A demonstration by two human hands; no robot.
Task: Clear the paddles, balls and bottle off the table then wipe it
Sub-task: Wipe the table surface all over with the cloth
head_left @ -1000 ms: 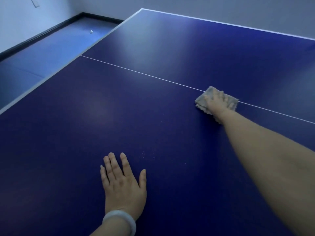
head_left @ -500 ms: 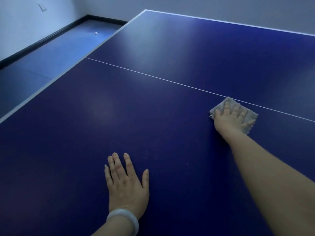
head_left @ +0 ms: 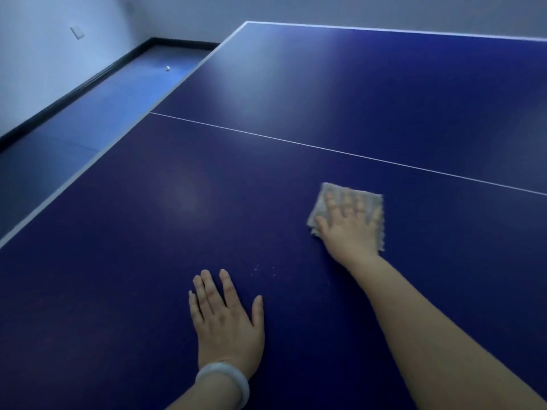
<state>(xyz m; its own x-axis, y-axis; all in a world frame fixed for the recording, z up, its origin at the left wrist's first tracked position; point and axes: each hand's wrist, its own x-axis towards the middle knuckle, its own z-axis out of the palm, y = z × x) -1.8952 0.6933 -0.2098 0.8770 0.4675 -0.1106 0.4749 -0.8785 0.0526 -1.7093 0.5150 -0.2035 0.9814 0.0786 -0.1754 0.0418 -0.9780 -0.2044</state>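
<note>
Wiping: right hand [head_left: 350,229], fingers spread, presses cloth [head_left: 349,214] on table [head_left: 118,261].
Left hand [head_left: 226,319]: flat, fingers straight.
Done: no paddles, bottle seen.
Left: specks [head_left: 263,270].

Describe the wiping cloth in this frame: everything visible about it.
The cloth is a small pale grey, roughly square rag, soft and fuzzy-looking with ragged edges. It lies flat on the blue table, just short of the white line. The right hand presses it with straight, spread fingers, covering its middle. Blur hides finer texture.
</note>
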